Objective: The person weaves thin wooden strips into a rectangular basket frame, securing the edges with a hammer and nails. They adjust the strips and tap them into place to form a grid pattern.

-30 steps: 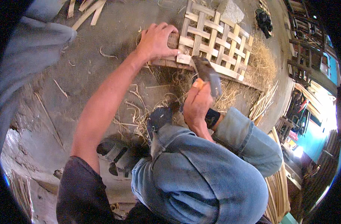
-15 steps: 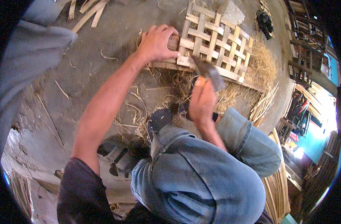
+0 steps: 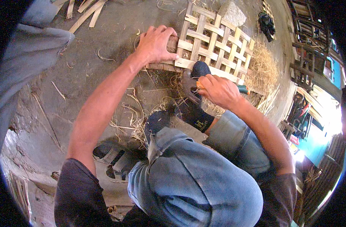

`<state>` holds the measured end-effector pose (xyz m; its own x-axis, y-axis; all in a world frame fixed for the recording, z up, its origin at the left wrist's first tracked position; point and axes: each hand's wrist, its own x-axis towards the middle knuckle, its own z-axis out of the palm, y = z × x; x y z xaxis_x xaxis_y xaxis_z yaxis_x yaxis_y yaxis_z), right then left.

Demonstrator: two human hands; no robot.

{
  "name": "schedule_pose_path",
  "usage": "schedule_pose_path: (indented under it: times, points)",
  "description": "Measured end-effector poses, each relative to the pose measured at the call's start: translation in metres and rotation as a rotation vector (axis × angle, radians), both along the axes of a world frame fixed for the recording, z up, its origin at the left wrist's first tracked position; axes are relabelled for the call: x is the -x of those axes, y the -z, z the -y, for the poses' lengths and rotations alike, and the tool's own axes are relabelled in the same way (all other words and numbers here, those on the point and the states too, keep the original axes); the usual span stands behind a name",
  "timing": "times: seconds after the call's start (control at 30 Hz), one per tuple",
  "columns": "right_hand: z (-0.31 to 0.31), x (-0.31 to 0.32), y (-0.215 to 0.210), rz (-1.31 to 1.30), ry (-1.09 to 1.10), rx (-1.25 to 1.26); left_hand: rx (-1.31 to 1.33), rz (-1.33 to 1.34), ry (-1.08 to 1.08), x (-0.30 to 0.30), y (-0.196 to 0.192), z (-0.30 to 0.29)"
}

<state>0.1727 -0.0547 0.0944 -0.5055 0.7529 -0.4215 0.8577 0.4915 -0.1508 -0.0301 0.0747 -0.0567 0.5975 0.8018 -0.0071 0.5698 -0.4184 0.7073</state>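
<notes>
Two hands work: left hand (image 3: 155, 44), arm outstretched, presses the woven bamboo lattice (image 3: 214, 39); right hand (image 3: 217, 90) fingers grip a hatchet (image 3: 192, 85).

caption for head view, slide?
Left hand pins woven bamboo-strip lattice; right hand holds orange-handled hatchet at its edge.

The person wears faded blue jeans (image 3: 195, 181), a dark short-sleeved shirt (image 3: 76, 193), dark socks (image 3: 194, 113) and bare forearms.
</notes>
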Motion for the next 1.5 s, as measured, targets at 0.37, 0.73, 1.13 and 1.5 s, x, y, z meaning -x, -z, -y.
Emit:
schedule_pose_path:
  times: [0.37,0.73,1.13,1.5]
  points:
    - [-0.018,-0.009,0.014,0.003,-0.174,-0.065,0.054,-0.024,0.013,-0.003,-0.005,0.002]
    - [-0.016,-0.002,0.006,-0.109,-0.058,0.041,-0.019,0.063,-0.030,-0.004,0.004,0.005]
    - [0.029,0.087,0.008,-0.965,1.596,0.012,0.036,0.008,-0.002,-0.012,-0.005,0.002]
    - [0.048,0.079,0.025,-0.283,1.128,-0.154,-0.010,-0.008,-0.012,-0.003,0.000,0.000]
